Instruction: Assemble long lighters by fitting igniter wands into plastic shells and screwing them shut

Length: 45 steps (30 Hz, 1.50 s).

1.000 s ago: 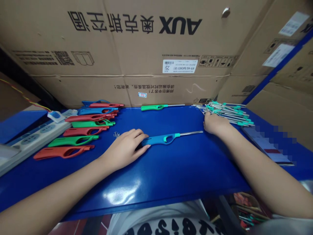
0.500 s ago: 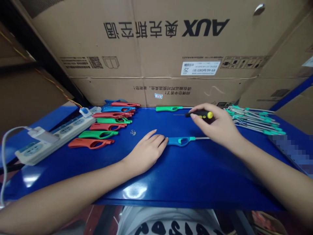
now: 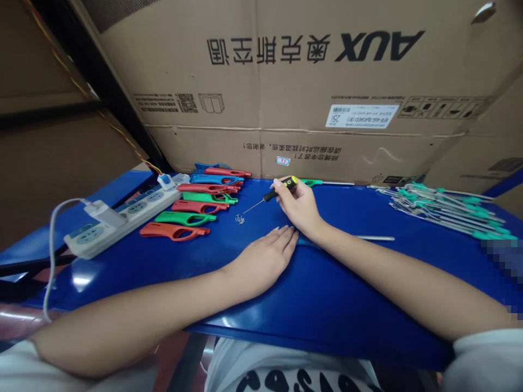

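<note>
My left hand [image 3: 263, 261] lies over the handle end of a blue gas lighter [image 3: 305, 241], holding it against the table with its fingers together. The lighter's middle is hidden under my right forearm, and its metal tube [image 3: 376, 238] shows on the far side. In my right hand [image 3: 303, 211] is a black and yellow screwdriver [image 3: 281, 189], gripped by the handle and tilted. Its thin shaft points down and left, the tip right by a small pile of screws [image 3: 240, 219]. Whether the tip touches a screw, I cannot tell.
Several red, green and blue lighter shells [image 3: 186, 219] line the left side, beside a white power strip [image 3: 134, 209]. A green lighter [image 3: 312, 183] lies at the back. Metal tubes with green parts [image 3: 445, 209] are heaped at right. A cardboard box [image 3: 245, 109] walls the back.
My right hand has carried the screwdriver leftward, from above the lighter's tube to the screws. My left hand stays on the lighter. The camera view has shifted left.
</note>
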Tool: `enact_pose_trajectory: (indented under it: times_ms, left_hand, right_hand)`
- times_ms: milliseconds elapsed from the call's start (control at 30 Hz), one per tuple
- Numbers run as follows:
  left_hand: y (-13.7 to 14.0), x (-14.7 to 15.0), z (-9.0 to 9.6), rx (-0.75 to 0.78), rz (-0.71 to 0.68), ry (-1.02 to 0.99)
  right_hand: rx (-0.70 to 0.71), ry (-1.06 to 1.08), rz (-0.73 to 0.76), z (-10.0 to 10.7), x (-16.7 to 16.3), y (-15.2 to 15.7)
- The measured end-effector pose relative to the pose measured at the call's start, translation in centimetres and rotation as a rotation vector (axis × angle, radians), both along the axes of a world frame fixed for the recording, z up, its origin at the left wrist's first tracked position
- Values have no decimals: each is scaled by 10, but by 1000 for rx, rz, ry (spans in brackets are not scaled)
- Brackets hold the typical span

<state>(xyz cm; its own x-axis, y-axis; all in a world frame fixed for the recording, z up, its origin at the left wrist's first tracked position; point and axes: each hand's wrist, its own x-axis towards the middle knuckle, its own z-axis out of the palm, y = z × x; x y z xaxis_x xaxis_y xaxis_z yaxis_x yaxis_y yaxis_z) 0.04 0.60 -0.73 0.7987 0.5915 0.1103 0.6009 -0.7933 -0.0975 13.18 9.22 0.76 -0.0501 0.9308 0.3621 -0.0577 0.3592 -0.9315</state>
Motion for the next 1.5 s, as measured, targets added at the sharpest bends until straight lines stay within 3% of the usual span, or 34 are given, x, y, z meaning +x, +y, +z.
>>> enact_pose_trajectory:
  times_ms: [467,800,1133,1500]
  left_hand:
    - [-9,-1,0,-169,-13,-131]
    - [-8,-1,3,-156,-13,-77]
    - [-2,-1,3,-100,-7,-112]
    - [10,-5,2,-148,-30,-227]
  right_hand:
    - [-40,-66,84,-11,3,-2]
    - [-21,-69,110,-13,3,-2]
    - [9,-43,97,-11,3,-4]
    - [25,40,53,-13,4,0]
